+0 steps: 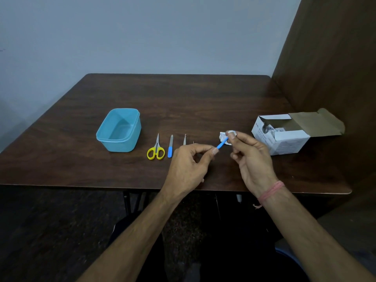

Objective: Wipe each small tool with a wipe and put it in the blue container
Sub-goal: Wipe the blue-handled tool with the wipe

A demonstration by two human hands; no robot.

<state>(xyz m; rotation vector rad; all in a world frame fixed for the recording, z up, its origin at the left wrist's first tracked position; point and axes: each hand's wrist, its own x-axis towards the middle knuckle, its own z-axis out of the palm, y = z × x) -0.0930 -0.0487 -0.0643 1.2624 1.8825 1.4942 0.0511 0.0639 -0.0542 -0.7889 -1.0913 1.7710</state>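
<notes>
Tool: a small blue-handled tool point(221, 143), held in the air over the table between my two hands, slanting up to the right. Only its blue handle shows; the working end is hidden in the wipe.
Left hand: my left hand point(191, 161) pinches the low end of the handle between thumb and forefinger, the other fingers curled under.
Right hand: my right hand point(251, 153) pinches the wipe point(228, 135) round the tool's upper end — thumb and fingertips closed on it. A pink thread band point(270, 192) sits on that wrist.
Wipe: white, crumpled, bunched at my right fingertips; a bit of white sticks out to the left of them.
Container: the blue container point(120, 130) stands open on the table, well to the left of my hands; I see nothing in it.
Scissors: yellow-handled scissors point(156, 150) lie just right of the container, blades pointing away from me.
File: a thin tool with a blue handle point(170, 146) lies beside the scissors, parallel to them.
Tweezers: a metal piece point(184, 139) lies next in the row, partly behind my left hand — I cannot tell its full shape.
Box: a white carton point(284, 137) with its flap open stands at the right, near my right hand.
Table: dark wood point(183, 98), set against a pale wall.
</notes>
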